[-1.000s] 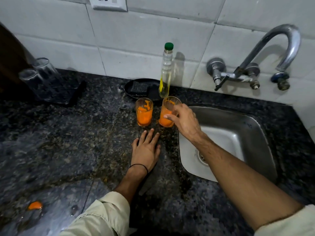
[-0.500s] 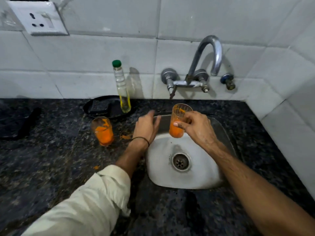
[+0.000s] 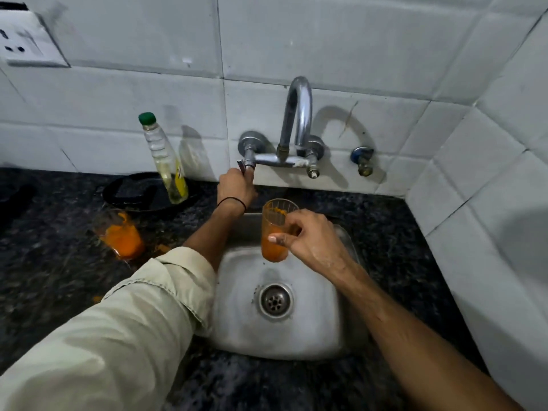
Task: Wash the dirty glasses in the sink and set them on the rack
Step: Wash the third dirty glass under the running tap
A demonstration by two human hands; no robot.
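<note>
Glass [image 3: 274, 223] is held upright over the sink [image 3: 311, 336], below the spout [image 3: 298, 114]. Its lower half is coated in orange residue. The right hand [image 3: 308, 241] grips it, thumb and fingers curled round the clear wall. The left hand [image 3: 235, 188] has its fingers closed on the metal tap lever [image 3: 247, 164]. No water flow is visible. The second glass [image 3: 120, 235], equally soiled, stands on the speckled dark stone counter [image 3: 59, 277], left of the steel basin. Judged progress: washing not begun, both glasses outstanding, rack not in view.

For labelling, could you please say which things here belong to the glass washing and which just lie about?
Job: held glass, right hand, counter glass, tap lever, left hand, sink.
Lying about: bottle, black pan, wall socket.
</note>
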